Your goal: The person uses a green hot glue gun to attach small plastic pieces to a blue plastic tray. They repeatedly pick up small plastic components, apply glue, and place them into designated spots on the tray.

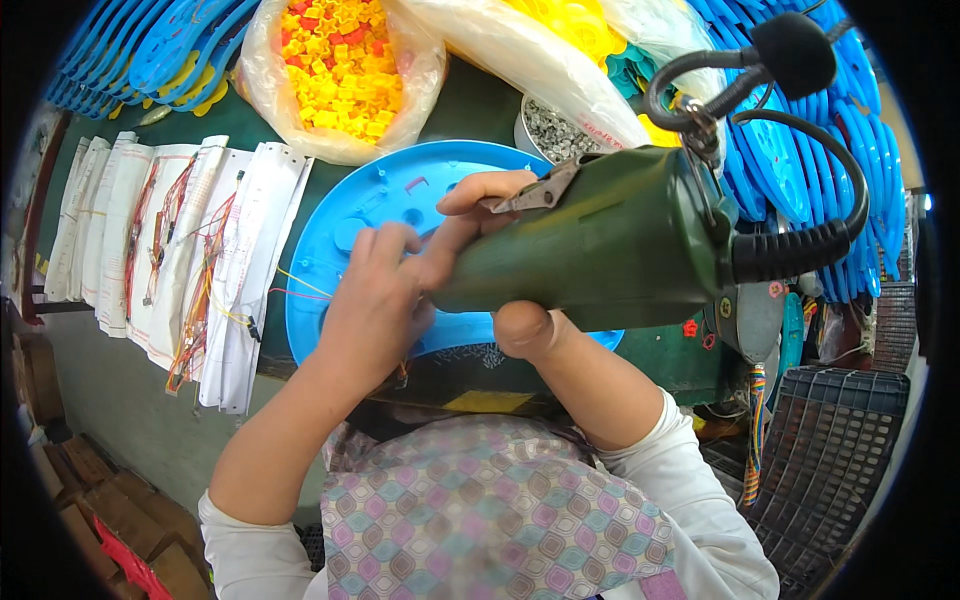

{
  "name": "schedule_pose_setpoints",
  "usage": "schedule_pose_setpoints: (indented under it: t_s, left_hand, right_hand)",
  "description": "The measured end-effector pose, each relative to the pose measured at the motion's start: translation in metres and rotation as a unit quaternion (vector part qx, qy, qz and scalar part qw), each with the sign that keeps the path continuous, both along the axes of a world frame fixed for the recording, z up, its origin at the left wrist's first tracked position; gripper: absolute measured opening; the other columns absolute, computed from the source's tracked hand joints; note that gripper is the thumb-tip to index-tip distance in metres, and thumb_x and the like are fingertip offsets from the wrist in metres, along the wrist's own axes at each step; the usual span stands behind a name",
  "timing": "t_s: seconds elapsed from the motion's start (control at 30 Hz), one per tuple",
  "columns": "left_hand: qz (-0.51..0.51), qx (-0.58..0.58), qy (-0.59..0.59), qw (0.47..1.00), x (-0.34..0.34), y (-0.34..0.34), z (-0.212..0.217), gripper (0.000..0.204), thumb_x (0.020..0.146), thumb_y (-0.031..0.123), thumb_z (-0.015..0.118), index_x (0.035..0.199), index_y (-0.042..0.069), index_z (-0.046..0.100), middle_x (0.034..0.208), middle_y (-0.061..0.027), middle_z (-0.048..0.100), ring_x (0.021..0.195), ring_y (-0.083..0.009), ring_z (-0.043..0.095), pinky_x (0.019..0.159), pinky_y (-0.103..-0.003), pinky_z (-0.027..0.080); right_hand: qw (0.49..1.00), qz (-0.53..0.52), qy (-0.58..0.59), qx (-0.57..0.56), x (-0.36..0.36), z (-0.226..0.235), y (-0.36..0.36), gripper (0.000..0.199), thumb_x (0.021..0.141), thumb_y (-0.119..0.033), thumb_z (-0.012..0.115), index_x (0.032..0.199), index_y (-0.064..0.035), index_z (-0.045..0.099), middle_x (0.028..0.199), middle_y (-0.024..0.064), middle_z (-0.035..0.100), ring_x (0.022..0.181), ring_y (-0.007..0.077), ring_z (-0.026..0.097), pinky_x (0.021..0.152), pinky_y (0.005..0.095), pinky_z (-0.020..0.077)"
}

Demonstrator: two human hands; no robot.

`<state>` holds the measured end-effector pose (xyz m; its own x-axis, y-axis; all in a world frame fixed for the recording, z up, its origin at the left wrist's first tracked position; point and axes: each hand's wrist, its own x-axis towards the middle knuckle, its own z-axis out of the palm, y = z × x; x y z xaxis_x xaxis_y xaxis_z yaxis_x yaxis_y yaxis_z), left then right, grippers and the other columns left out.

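Gripping smooth green cylindrical driver [610, 240]

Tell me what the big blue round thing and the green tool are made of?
The blue round shell looks like moulded plastic: smooth, evenly coloured, with raised posts and a slight shine. The green tool in the right hand looks like painted metal or hard plastic; its dull, scuffed coat leaves that open.

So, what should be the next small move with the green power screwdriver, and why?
Probably press the green power screwdriver straight down and drive the screw. The right hand grips its body, the left hand steadies things at its tip over the blue round plastic shell. The tip itself is hidden.
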<state>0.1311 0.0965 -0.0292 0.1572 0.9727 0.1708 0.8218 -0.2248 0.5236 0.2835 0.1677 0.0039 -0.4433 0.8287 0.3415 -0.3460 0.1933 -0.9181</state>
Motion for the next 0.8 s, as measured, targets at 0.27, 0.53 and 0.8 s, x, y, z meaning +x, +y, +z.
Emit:
schedule_pose_setpoints:
  t_s: [0.27, 0.53, 0.8]
  left_hand:
    - [-0.006, 0.072, 0.005, 0.997, 0.002, 0.0, -0.001, 0.065, 0.067, -0.005, 0.071, 0.13, 0.005, 0.059, 0.106, -0.0132, 0.054, 0.097, -0.0355, 0.053, 0.086, -0.044, 0.049]
    - [0.015, 0.052, -0.005, 0.999, 0.003, -0.003, -0.002, 0.02, 0.071, 0.0, 0.078, 0.085, 0.001, 0.064, 0.109, -0.0136, 0.058, 0.101, -0.0361, 0.055, 0.088, -0.043, 0.05]
    - [-0.007, 0.034, -0.049, 0.998, -0.003, -0.006, 0.008, 0.024, 0.075, 0.004, 0.078, 0.095, 0.002, 0.064, 0.105, -0.0135, 0.059, 0.1, -0.0347, 0.056, 0.087, -0.043, 0.049]
  right_hand:
    - [0.999, 0.024, 0.007, -0.036, 0.008, 0.007, 0.002, 0.119, 0.07, -0.088, 0.069, 0.136, 0.0071, 0.04, 0.087, 0.0113, 0.067, 0.079, 0.02, 0.068, 0.073, 0.0341, 0.0574]
    - [0.98, 0.149, 0.109, -0.072, 0.047, 0.021, -0.014, 0.128, 0.065, -0.092, 0.066, 0.142, 0.005, 0.038, 0.087, 0.0135, 0.066, 0.08, 0.025, 0.068, 0.078, 0.0425, 0.0593]
    - [0.973, 0.155, 0.064, -0.16, 0.047, -0.023, -0.059, 0.1, 0.071, -0.068, 0.082, 0.136, -0.0005, 0.048, 0.098, 0.013, 0.068, 0.092, 0.0219, 0.068, 0.088, 0.0372, 0.0562]
